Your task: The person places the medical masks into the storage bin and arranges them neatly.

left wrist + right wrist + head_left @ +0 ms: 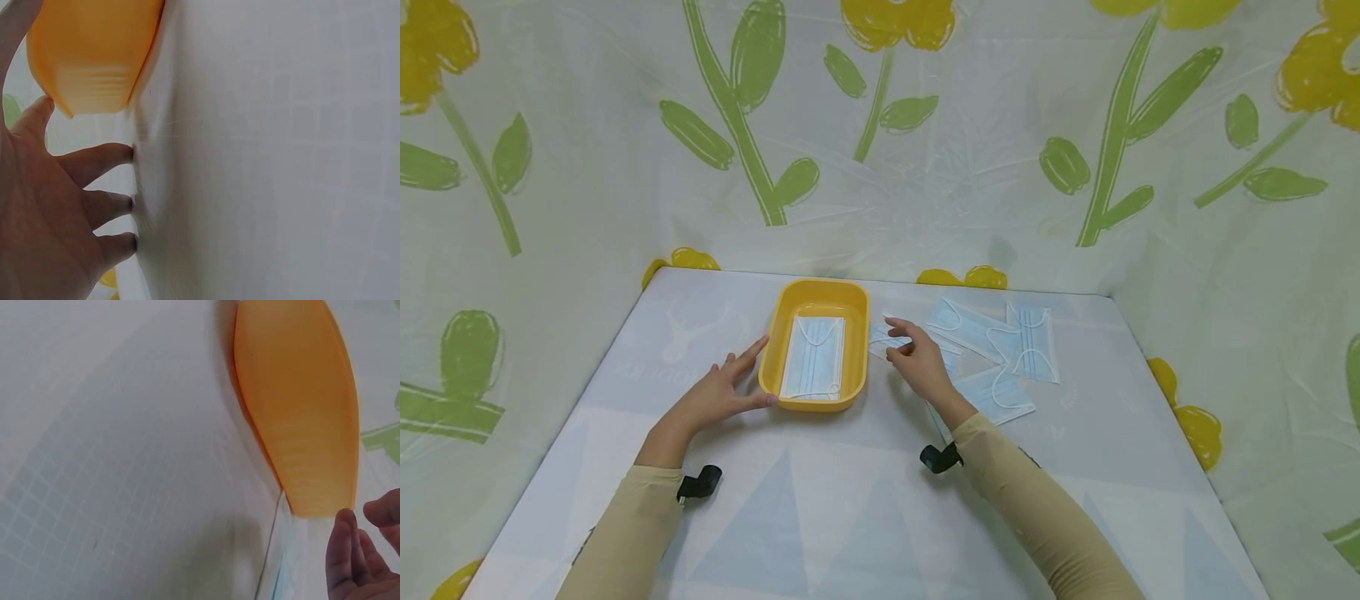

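A yellow plastic tray [860, 350] stands on the table with a light-blue face mask [812, 358] lying flat inside it. My left hand [711, 396] is at the tray's left side, thumb and forefinger at its rim and the fingers spread. In the left wrist view, the other fingertips [125, 153] rest on the tabletop. To the right of the tray, my right hand [923, 367] hovers over loose masks, thumb and fingers apart with nothing between them. One mask [951, 360] lies partly hidden beneath this hand, close to the tray.
Several more masks overlap to the right, including one at the back [977, 329], an upright one [1037, 342] and one nearer me [996, 396]. The pale table [850, 517] meets flower-printed curtains [985, 192] at the back and sides.
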Demonstrator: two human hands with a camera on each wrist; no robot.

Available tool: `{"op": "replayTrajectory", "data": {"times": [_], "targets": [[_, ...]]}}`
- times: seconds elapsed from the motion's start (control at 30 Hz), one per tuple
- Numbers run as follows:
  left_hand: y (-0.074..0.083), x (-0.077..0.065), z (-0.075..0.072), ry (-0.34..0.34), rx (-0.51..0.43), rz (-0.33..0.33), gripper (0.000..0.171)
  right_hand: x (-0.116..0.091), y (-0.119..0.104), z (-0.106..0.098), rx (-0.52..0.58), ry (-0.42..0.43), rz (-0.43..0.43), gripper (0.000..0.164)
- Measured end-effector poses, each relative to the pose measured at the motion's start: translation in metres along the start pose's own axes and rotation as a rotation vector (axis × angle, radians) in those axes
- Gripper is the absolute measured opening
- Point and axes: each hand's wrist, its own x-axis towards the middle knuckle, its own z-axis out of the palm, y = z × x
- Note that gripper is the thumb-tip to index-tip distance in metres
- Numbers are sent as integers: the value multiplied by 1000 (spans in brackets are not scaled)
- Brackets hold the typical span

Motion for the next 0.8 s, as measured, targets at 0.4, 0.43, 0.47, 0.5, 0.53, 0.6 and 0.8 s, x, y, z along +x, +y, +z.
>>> {"op": "replayTrajectory", "data": {"times": [0.4, 0.43, 0.47, 0.5, 0.53, 0.6, 0.8], "targets": [[-2, 1, 1, 1, 2, -1, 109, 8, 11, -9, -63, 23, 32, 49], [-2, 1, 0, 1, 3, 0, 109, 8, 11, -9, -72, 24, 38, 50], [-3, 1, 0, 1, 3, -1, 109, 9, 12, -10, -87, 25, 45, 50], [-3, 0, 0, 1, 4, -1, 109, 10, 13, -11, -99, 24, 51, 50], [-2, 0, 0, 1, 3, -1, 109, 10, 14, -12, -112, 22, 54, 49], [-2, 0, 0, 0, 1, -3, 109, 11, 17, -14, -143, 19, 48, 50], [0, 0, 0, -2, 2, -10, 109, 13, 23, -25, -219, 2, 24, 52]]}}
